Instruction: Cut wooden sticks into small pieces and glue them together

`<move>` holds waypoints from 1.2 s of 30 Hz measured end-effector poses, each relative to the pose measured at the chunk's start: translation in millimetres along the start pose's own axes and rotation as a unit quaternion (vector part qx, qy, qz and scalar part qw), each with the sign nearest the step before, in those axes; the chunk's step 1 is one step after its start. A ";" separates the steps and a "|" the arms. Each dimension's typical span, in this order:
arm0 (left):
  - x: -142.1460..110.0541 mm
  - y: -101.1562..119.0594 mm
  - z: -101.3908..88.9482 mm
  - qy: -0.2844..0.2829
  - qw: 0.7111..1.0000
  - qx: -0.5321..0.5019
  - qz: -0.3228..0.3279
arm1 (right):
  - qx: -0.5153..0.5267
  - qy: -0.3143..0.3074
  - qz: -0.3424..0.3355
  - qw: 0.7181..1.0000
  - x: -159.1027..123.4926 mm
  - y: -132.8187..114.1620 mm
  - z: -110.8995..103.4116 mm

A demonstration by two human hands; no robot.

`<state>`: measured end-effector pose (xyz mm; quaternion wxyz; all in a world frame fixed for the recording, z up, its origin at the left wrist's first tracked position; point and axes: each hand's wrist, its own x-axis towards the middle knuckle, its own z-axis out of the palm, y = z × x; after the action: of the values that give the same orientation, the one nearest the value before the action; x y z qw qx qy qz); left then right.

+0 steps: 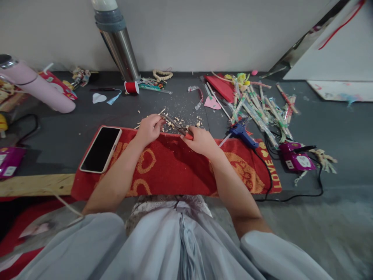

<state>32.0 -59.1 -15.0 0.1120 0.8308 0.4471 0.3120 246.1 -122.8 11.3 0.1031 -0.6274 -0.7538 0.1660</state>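
Note:
My right hand [201, 141] is closed around the red grip of a pair of pliers [176, 125], whose dark metal jaws point up and left. Close to the jaw tips, my left hand [150, 128] has its fingers pinched together. What it pinches is too small to make out, though a thin pale sliver shows beside the fingertips. Below and behind the tool, short pale wooden bits [169, 126] lie scattered on the dark table. Both forearms rest over a red towel [177, 167] with orange hearts.
A phone [101, 149] lies on the towel's left. A blue glue gun [243, 134] with its cord sits at right, near wrapped sticks [258, 109] and a purple box [296, 156]. Behind stand a steel thermos [122, 50] and a red thread spool [131, 88]. A pink bottle [37, 85] leans at left.

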 end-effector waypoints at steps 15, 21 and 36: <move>-1.6 1.4 -3.9 0.003 0.995 -0.086 -0.046 | 0.028 0.048 -0.042 0.998 3.2 5.4 12.5; -0.8 6.6 -7.5 -0.036 0.943 -0.312 -0.113 | 0.059 0.057 -0.059 0.995 4.0 7.1 13.4; -0.9 6.1 -4.2 -0.081 0.916 -0.352 -0.176 | -0.008 0.018 0.004 1.000 -0.1 -5.3 6.5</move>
<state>33.2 -63.7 -9.3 0.4864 0.6678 0.4368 0.3558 238.9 -124.6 7.3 0.1114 -0.6338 -0.7508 0.1492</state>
